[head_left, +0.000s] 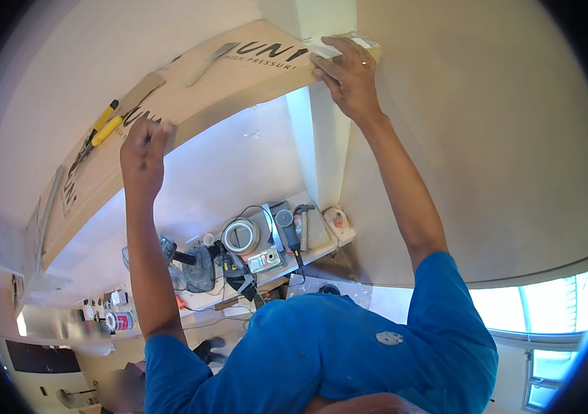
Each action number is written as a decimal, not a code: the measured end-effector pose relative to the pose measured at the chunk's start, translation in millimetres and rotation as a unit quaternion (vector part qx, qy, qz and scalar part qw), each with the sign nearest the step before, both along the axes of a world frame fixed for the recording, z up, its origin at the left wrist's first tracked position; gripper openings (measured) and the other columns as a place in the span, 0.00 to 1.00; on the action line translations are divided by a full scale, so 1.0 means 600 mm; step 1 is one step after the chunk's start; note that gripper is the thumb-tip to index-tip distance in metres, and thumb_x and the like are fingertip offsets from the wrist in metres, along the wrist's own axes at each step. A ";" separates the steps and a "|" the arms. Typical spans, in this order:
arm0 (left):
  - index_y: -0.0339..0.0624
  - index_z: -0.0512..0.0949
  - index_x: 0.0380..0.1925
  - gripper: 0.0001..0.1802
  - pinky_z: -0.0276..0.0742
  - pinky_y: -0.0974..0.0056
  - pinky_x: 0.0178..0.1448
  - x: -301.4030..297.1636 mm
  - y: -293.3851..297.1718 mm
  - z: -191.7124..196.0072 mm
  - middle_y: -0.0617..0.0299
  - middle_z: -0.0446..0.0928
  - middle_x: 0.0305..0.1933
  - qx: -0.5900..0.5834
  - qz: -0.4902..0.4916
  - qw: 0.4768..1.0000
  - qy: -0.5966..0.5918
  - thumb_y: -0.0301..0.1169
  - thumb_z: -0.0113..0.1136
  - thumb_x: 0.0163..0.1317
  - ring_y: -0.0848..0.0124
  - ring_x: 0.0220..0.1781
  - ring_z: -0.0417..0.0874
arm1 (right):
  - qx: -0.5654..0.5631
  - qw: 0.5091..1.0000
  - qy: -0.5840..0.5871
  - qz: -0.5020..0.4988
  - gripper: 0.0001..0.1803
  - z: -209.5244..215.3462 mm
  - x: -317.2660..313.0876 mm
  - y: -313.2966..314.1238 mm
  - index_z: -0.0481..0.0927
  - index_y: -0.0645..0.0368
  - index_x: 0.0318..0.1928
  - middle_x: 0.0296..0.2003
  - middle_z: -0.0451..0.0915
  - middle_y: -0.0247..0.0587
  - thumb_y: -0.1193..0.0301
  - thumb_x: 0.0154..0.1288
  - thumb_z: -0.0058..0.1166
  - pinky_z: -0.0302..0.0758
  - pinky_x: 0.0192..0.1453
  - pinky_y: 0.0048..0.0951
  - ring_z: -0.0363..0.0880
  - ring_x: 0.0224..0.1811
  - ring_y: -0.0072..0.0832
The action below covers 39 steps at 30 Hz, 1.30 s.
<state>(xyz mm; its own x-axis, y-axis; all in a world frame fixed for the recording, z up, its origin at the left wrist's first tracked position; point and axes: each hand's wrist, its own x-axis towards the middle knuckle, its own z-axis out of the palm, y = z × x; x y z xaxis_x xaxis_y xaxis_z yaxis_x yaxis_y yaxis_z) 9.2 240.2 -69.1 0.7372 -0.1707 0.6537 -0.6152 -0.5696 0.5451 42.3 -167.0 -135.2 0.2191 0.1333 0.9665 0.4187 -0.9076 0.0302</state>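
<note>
A long pale board shelf (pixel 252 81) with dark printed lettering curves across the upper view. At its right end my right hand (pixel 355 76), a ring on one finger, reaches over a clear plastic packet (pixel 363 41) with its fingers bent and apart. By the front edge, further left, my left hand (pixel 143 148) is closed with curled fingers; what it holds, if anything, is hidden. On the board just beyond it lie a yellow-and-black hand tool (pixel 106 129) and a flat brown piece (pixel 143 93). A scraper (pixel 210 63) with a pale handle rests between my hands.
Below stands a bench with an angle grinder (pixel 287 228), a hammer (pixel 304 212), a white ring-shaped roll (pixel 240 237) and cables. A paint can (pixel 119 321) sits lower left, near a blurred person (pixel 123 388). A broad beige panel (pixel 487 138) rises at right.
</note>
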 end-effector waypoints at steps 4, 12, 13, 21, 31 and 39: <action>0.34 0.78 0.33 0.08 0.75 0.67 0.51 -0.042 0.053 -0.028 0.60 0.78 0.35 -0.023 -0.040 0.995 -0.087 0.24 0.70 0.67 0.69 0.39 0.79 | 0.032 0.986 -0.008 0.166 0.12 0.013 0.030 0.004 0.93 0.51 0.45 0.60 0.83 0.40 0.74 0.59 0.74 0.75 0.69 0.50 0.78 0.67 0.48; 0.35 0.80 0.38 0.06 0.79 0.66 0.52 -0.079 0.184 -0.059 0.57 0.84 0.40 -0.051 0.170 0.980 -0.085 0.24 0.69 0.71 0.67 0.42 0.83 | 0.037 0.984 0.072 0.161 0.12 0.036 0.013 0.056 0.94 0.49 0.45 0.53 0.84 0.34 0.77 0.61 0.73 0.68 0.73 0.47 0.76 0.71 0.44; 0.35 0.79 0.39 0.06 0.79 0.66 0.52 -0.081 0.192 -0.062 0.57 0.84 0.40 -0.048 0.174 0.979 -0.093 0.25 0.68 0.71 0.67 0.42 0.83 | 0.021 0.984 0.074 0.161 0.12 0.042 0.014 0.072 0.94 0.49 0.45 0.52 0.84 0.34 0.77 0.61 0.73 0.67 0.73 0.46 0.77 0.70 0.43; 0.38 0.75 0.38 0.12 0.75 0.64 0.43 -0.152 0.268 -0.205 0.62 0.73 0.31 -0.092 0.134 0.986 0.025 0.34 0.54 0.82 0.72 0.35 0.76 | -0.024 0.966 0.130 0.223 0.13 0.056 0.018 0.201 0.93 0.52 0.45 0.42 0.82 0.37 0.78 0.59 0.73 0.72 0.59 0.42 0.80 0.48 0.36; 0.39 0.83 0.33 0.05 0.80 0.58 0.45 -0.319 0.197 -0.456 0.57 0.83 0.33 -0.125 0.144 0.929 0.318 0.20 0.70 0.60 0.62 0.39 0.86 | -0.069 0.940 0.154 0.297 0.14 0.073 0.025 0.375 0.90 0.58 0.46 0.33 0.73 0.39 0.84 0.59 0.71 0.74 0.41 0.39 0.74 0.36 0.37; 0.36 0.81 0.39 0.07 0.81 0.59 0.43 -0.405 0.173 -0.510 0.53 0.85 0.32 -0.139 0.149 0.894 0.400 0.19 0.68 0.63 0.66 0.35 0.86 | -0.094 0.926 0.152 0.333 0.08 0.086 0.015 0.506 0.88 0.61 0.43 0.34 0.74 0.39 0.81 0.63 0.68 0.76 0.43 0.39 0.77 0.37 0.37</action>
